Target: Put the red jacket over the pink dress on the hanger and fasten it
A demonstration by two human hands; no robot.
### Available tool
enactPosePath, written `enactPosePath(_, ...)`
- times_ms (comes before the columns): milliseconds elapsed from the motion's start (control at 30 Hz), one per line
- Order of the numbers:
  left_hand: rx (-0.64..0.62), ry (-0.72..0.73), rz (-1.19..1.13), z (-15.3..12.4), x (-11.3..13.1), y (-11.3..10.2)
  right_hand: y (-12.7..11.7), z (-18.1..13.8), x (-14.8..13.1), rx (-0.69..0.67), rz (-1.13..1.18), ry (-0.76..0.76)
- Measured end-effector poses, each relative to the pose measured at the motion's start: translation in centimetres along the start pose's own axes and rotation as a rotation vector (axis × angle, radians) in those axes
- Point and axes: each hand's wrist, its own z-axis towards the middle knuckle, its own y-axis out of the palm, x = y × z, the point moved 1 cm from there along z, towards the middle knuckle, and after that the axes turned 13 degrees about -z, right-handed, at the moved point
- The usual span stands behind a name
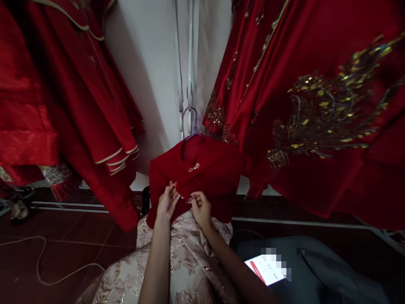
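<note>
A red jacket point(218, 169) hangs in front of me on a purple hanger point(195, 126), its lower part against the patterned pale fabric point(186, 261) over my lap. Beaded clasps run down its front; the upper clasp point(194, 167) lies across the opening. My left hand point(167, 202) grips the jacket's front edge, just below another beaded clasp point(172, 183). Close by on the right, my right hand point(201, 209) has thumb and fingers pinched on a small beaded clasp point(189, 201) at the lower front. My fingertips partly cover that clasp.
Red garments point(95, 97) hang on the left, and a red gown with gold sequin embroidery point(329, 109) hangs on the right. A lit phone point(267, 268) lies on dark cloth at my lower right. A pale cable point(41, 270) trails over the tiled floor.
</note>
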Motion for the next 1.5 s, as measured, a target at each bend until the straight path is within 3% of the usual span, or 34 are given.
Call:
enactPosePath(1133,-0.003,0.084,0.121,0.1,-1.1,-0.4,0.1,-0.2,0.4,-0.016,-0.014,0.016)
enactPosePath(1233,-0.086,0.095,0.201,-0.5,-1.0,0.4,0.1,-0.2,0.5,-0.017,-0.022,0.018)
enactPosePath(1333,-0.283,0.087,0.454,-0.8,0.1,2.4,0.1,-0.1,0.6,-0.016,-0.029,0.015)
enactPosePath(1400,-0.415,0.193,0.677,-0.7,1.4,4.4,0.1,-0.1,0.7,-0.021,-0.027,0.015)
enactPosePath(1500,-0.569,0.498,1.017,-0.3,3.2,7.8,0.2,-0.1,0.8,-0.033,-0.018,0.024)
